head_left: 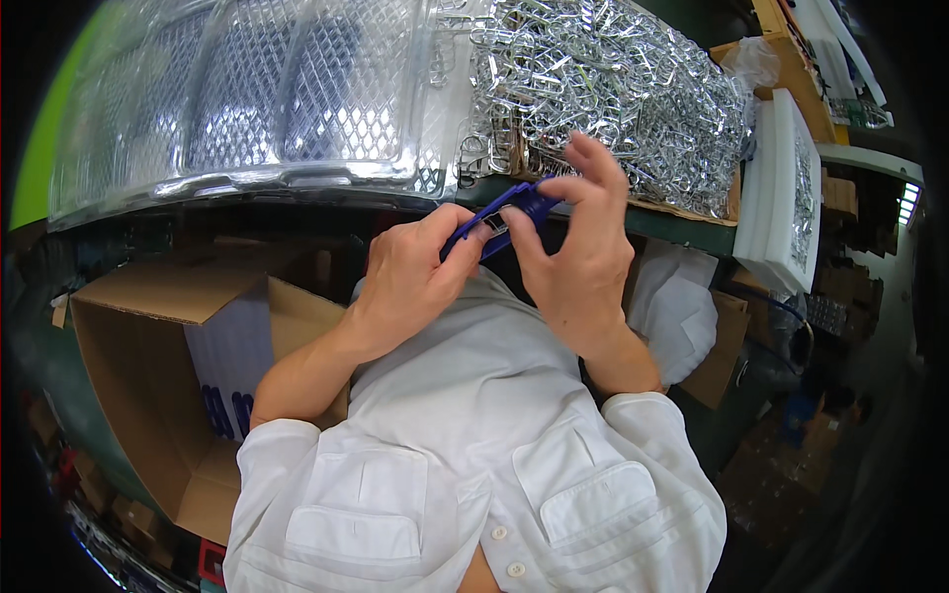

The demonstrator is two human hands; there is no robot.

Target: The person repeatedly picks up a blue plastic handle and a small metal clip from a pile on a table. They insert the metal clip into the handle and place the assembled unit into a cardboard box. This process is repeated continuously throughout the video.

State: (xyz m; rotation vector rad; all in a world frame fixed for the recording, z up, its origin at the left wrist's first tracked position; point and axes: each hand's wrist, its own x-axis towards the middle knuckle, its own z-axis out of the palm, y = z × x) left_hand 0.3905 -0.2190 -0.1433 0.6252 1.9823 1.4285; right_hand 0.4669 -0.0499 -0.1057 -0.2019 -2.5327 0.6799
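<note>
Between my two hands, in front of my chest, is a dark blue plastic piece [536,204] with a small shiny metal clip [496,226] set against it. My left hand [403,277] pinches its lower left end between thumb and fingers. With thumb and index finger, my right hand [583,252] grips the other end, the thumb tip by the metal clip; its remaining fingers are raised and bent. Just beyond the hands lies a large heap of bent silvery metal clips [613,89]. My fingers partly cover the blue piece, so its full shape is hidden.
Clear ribbed plastic trays [247,89] stand on the bench at the far left. An open cardboard box [133,395] holding blue pieces is at my left. White foam slabs [776,193] stand at the right, above a white plastic bag [675,306].
</note>
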